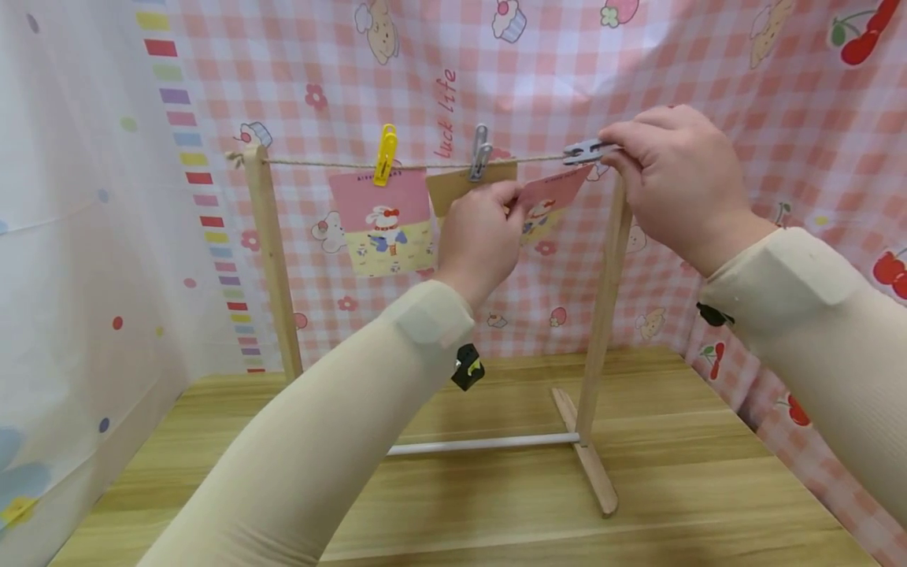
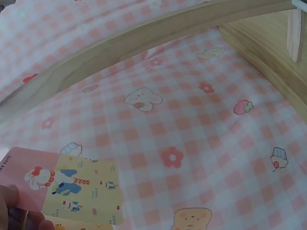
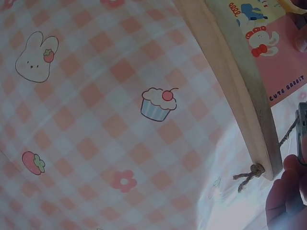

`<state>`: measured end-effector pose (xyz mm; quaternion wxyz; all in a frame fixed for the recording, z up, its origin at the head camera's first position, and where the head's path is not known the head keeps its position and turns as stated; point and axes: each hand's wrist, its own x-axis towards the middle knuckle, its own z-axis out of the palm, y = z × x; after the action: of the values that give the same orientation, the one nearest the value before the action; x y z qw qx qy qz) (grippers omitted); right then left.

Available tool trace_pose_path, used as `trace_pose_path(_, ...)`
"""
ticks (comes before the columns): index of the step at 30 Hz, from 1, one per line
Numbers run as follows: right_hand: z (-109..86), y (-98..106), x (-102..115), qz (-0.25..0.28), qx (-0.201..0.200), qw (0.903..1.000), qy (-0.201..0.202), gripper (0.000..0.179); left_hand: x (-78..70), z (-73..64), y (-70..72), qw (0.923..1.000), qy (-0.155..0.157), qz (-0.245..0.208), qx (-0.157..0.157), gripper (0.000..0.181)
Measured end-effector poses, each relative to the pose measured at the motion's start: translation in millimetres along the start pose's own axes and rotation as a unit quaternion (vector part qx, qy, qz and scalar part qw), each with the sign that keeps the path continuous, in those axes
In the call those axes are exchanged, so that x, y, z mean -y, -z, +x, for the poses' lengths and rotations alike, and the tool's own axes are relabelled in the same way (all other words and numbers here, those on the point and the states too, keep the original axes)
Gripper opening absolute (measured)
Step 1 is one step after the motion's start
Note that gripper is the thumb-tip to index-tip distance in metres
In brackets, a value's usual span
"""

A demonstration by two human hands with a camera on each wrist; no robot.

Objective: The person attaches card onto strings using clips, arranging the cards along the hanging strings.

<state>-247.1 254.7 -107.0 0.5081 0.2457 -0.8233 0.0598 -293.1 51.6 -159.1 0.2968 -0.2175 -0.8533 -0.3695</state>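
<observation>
My left hand (image 1: 482, 236) pinches a pink-and-yellow rabbit card (image 1: 556, 197) by its left edge, just below the twine (image 1: 319, 164). That card tilts, and the left wrist view shows its printed face (image 2: 81, 187). Between thumb and fingers, my right hand (image 1: 687, 181) holds a grey clothespin (image 1: 584, 151) sideways at the twine, its jaws pointing left above the card's upper corner. Whether the clothespin grips the card cannot be told. Farther left, a yellow clothespin (image 1: 386, 155) holds a similar card (image 1: 383, 224). Another grey clothespin (image 1: 480, 153) holds a brown card (image 1: 453, 187), partly hidden behind my left hand.
The twine is tied between two wooden posts, left (image 1: 272, 260) and right (image 1: 602, 315). A white rod (image 1: 489, 445) joins the stand low down, and a wooden foot (image 1: 598, 480) rests on the wood-grain table (image 1: 673, 488). Pink checked cloth (image 1: 439, 315) hangs behind.
</observation>
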Motion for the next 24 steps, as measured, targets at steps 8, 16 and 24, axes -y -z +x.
trace_pose_path(8, 2.8, 1.0, 3.8, -0.033, 0.034, 0.9986, 0.022, 0.019, 1.3, -0.5, -1.4, 0.9998, 0.005, 0.019, -0.007, 0.029)
trace_pose_path(16, 1.9, 0.2, 4.1, -0.05, 0.038, 0.9956, 0.069, 0.018, 3.1, -1.0, -1.9, 0.9996, -0.002, 0.025, -0.015, 0.03)
trace_pose_path(24, 1.9, -0.2, 5.1, -0.067, 0.054, 0.9928, 0.083, 0.019, 4.6, -3.0, -2.7, 0.9995, 0.005, 0.026, -0.017, 0.027)
